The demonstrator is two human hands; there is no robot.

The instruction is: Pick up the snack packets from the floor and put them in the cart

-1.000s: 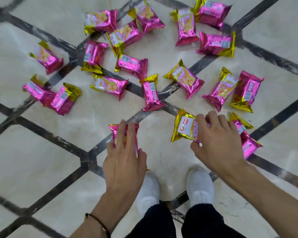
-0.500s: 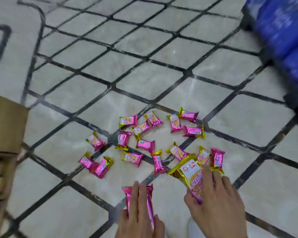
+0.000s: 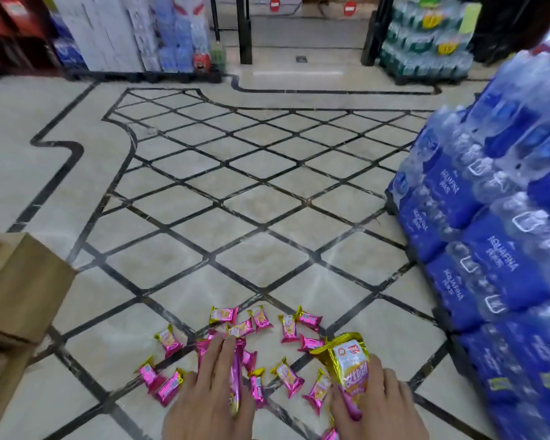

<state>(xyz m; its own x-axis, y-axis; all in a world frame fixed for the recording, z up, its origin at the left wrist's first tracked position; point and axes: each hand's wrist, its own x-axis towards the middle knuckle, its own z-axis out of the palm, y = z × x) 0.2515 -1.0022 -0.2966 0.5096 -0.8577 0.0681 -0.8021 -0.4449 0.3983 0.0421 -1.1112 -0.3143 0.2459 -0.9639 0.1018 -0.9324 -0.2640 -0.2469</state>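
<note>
Glossy foil was seen on the pink-and-gold snack packets (image 3: 289, 377); the cream stone floor (image 3: 261, 204) was polished, the brown cardboard box (image 3: 23, 281) matt.

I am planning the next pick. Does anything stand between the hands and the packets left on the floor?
Nothing visible covers the floor packets. But both hands are full: the left hand holds a pink packet, the right hand a gold-topped packet. The cardboard box and water packs stand aside.

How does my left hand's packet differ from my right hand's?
The left packet shows a narrow pink edge; the right packet shows a broad printed face and gold end. The left hand covers most of its packet; the right hand leaves its packet mostly exposed. Both are held.
</note>
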